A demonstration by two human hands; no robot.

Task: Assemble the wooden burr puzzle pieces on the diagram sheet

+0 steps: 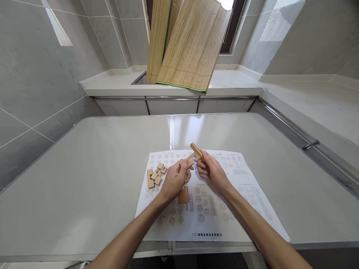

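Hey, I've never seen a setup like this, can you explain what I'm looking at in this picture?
There is no machine here: a person works with bare hands, and a camera worn on the head looks forward and down at them. The left hand and right hand together hold notched wood; whether it is one piece or several joined, I can't tell. Below them is a printed sheet on a pale table. A small cluster of wooden pieces lies left of the hands, and another wooden block lies between the forearms. Beyond the table hangs a slatted mat with green edging.
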